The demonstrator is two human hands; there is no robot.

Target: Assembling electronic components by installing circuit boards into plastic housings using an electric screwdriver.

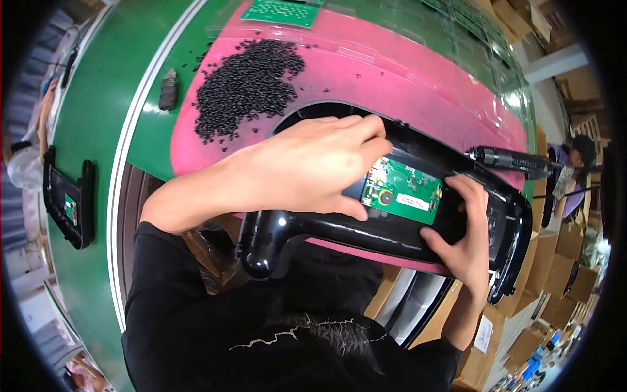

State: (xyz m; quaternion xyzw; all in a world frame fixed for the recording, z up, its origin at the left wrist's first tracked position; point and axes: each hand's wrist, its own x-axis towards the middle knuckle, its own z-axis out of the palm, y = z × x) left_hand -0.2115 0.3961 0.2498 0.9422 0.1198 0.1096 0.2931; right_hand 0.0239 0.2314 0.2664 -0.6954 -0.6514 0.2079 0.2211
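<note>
Board (413, 195) in black housing (339, 230); right hand (471, 240) grip apart, left hand (326, 162) unclear (some fingertips hidden).

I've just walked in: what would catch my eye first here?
Probably the bright green circuit board, at the black casing, between the left hand and the right hand. Next, the heap of small black pieces on the pink mat, upper left; then the black power screwdriver, at right.

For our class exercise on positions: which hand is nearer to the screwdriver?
Right. The right hand is just below the screwdriver in the picture, at the right end of the green board; the left hand is farther left, by the board's left end.
</note>
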